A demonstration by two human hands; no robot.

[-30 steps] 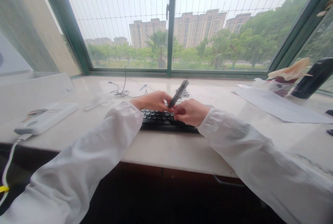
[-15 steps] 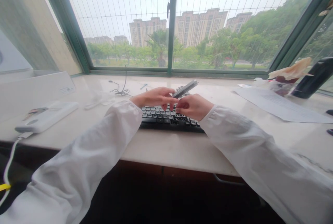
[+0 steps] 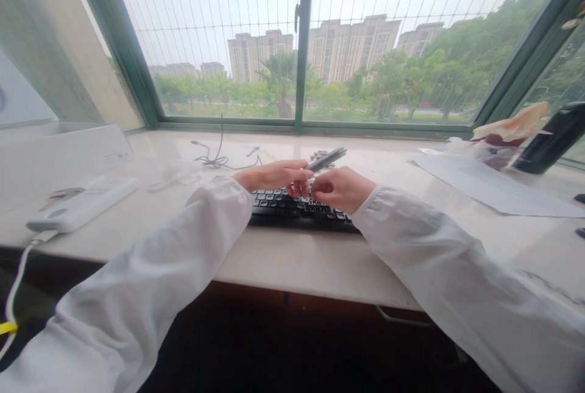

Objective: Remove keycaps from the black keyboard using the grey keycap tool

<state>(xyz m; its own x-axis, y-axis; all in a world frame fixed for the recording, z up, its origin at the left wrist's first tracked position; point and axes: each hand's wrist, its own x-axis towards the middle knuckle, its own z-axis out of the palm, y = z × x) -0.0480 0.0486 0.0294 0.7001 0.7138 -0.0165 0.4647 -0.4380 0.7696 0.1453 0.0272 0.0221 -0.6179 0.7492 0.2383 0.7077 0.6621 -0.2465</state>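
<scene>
A wide green-framed window (image 3: 301,46) showing apartment blocks and trees is filling the upper half of the frame, and below it a pale stone counter (image 3: 297,265) is running across the middle. At the centre, the left hand (image 3: 274,175) and the right hand (image 3: 340,189) are meeting just above a black computer keyboard (image 3: 297,209), both pinching a slim dark grey pen-like tool (image 3: 325,159) whose free end is pointing toward the upper right; the fingers of both hands are closing narrowly around its lower end. A white power bank (image 3: 82,204) with a white cable is lying at the left of the frame, a thin black cord (image 3: 214,161) is coiling near the window, and a white paper sheet (image 3: 493,189) is resting at the right beside a black bottle (image 3: 548,140). Since the grip is sitting only at one end, the tool could be slipping and dropping onto the keys, or a small part could be falling between them.
</scene>
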